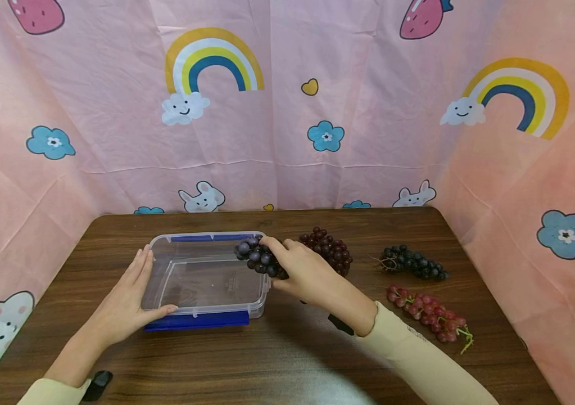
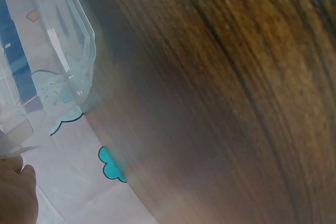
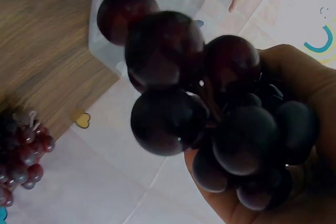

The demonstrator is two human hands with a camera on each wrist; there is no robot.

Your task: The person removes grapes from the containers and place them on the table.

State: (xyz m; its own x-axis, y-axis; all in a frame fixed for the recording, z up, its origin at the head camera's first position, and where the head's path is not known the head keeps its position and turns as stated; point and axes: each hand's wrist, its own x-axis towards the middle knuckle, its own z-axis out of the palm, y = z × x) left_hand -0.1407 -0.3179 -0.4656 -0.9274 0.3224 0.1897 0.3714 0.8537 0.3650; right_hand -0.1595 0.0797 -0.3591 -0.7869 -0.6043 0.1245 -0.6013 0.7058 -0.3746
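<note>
A clear plastic container (image 1: 211, 281) with blue side clips lies lidless on the table. My left hand (image 1: 120, 301) rests against its left side, fingers straight along the wall and thumb at the front rim. In the left wrist view, part of that hand (image 2: 18, 190) shows beside the clear wall (image 2: 79, 40). My right hand (image 1: 307, 273) grips a bunch of dark purple grapes (image 1: 259, 259) over the container's right rim. Seen from the right wrist, the fingers curl round the large dark grapes (image 3: 168, 51), with several hanging out past them.
Behind my right hand sits a bunch of dark red grapes (image 1: 335, 250). Farther right on the wooden table (image 1: 206, 365) lie a black bunch (image 1: 416, 263) and a light red bunch (image 1: 431, 315). A printed pink cloth (image 1: 287, 112) hangs round the back and sides.
</note>
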